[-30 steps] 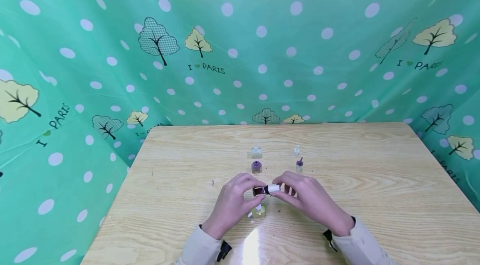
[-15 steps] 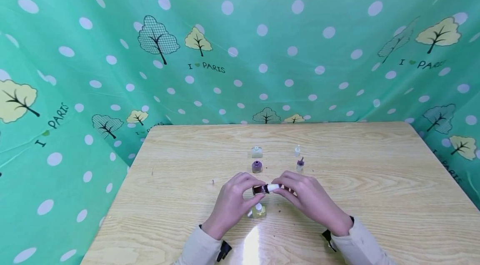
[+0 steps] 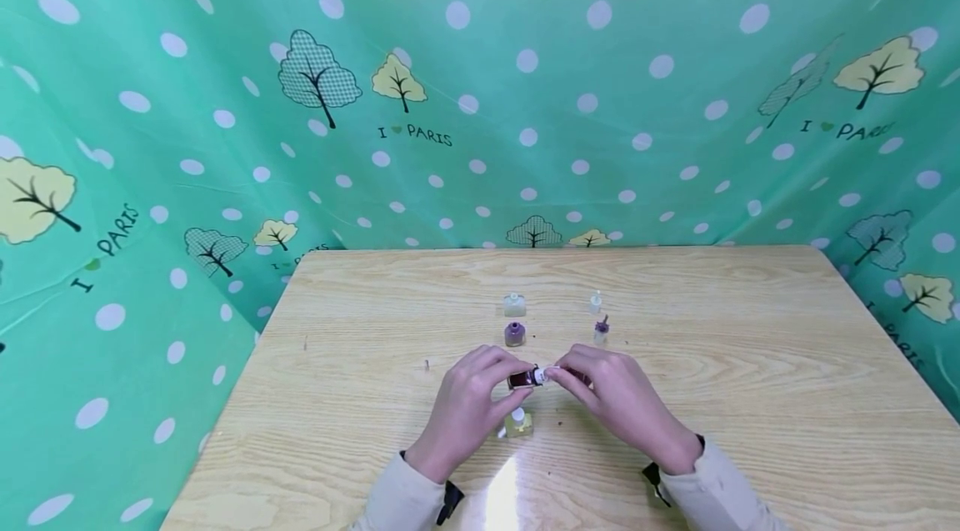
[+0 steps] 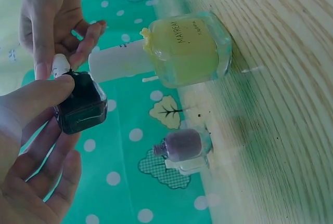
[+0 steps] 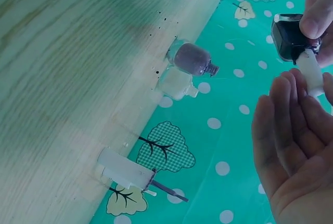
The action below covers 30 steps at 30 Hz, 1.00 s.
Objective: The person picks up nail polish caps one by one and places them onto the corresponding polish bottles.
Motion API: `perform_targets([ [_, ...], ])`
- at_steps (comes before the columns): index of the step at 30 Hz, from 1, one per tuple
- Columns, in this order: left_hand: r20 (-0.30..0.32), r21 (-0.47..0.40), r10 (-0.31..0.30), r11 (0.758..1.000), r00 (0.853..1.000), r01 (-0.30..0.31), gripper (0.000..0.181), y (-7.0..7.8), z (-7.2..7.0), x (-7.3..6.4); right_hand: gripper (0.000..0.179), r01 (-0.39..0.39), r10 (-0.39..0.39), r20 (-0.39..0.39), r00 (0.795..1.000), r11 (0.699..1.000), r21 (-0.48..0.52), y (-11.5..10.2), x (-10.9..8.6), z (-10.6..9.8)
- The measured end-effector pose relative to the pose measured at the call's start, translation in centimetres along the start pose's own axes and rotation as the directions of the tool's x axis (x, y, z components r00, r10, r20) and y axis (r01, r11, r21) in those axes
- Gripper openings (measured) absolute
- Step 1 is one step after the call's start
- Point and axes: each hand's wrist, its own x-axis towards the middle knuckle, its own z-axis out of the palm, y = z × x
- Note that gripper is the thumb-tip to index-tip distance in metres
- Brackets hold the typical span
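Observation:
A dark nail polish bottle (image 3: 521,380) lies on its side above the table, pinched between thumb and fingers of my left hand (image 3: 467,393). Its white cap (image 5: 310,73) points right and sits against the bottle's neck. My right hand (image 3: 621,388) pinches that cap with thumb and fingertips; in the head view they cover part of it. Just below the held bottle, a yellow nail polish bottle (image 4: 187,50) stands upright with its white cap on.
Farther back stand an uncapped purple bottle (image 3: 514,335) and an uncapped whitish bottle (image 3: 514,306). Right of them, two white caps stand brush up: one with a purple brush (image 3: 602,333), one with a pale brush (image 3: 596,303). Small dark specks dot the wooden table (image 3: 750,398).
The right thumb and fingers have shifted on the white cap and now cover more of it. The left hand still grips the dark bottle in nearly the same place.

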Motion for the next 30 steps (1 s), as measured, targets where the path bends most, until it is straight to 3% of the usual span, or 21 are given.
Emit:
perform_targets([
  [3,0.000,-0.002,-0.002,1.000,1.000,0.002,0.027,-0.01,-0.02,0.01,0.010,0.014,-0.014,0.003,1.000,0.999,0.050,-0.02,-0.08,-0.17],
  [8,0.002,0.008,-0.009,1.000,1.000,0.009,0.027,0.03,-0.17,-0.01,0.030,0.115,-0.114,-0.009,0.993,0.990,0.080,0.11,0.00,-0.43],
  [13,0.009,-0.014,-0.006,1.000,1.000,0.006,0.027,0.13,-0.18,0.04,0.024,0.168,-0.167,-0.019,0.986,0.983,0.069,0.34,0.06,-0.48],
  [22,0.014,-0.046,-0.012,0.999,1.000,0.013,0.026,0.31,-0.09,0.03,0.013,0.148,-0.146,-0.043,0.988,0.988,0.037,0.15,-0.03,-0.43],
  [30,0.006,-0.031,0.008,0.999,1.000,-0.008,0.025,0.44,0.16,-0.11,0.006,0.064,-0.063,-0.040,0.997,0.998,0.013,-0.17,-0.20,0.01],
])
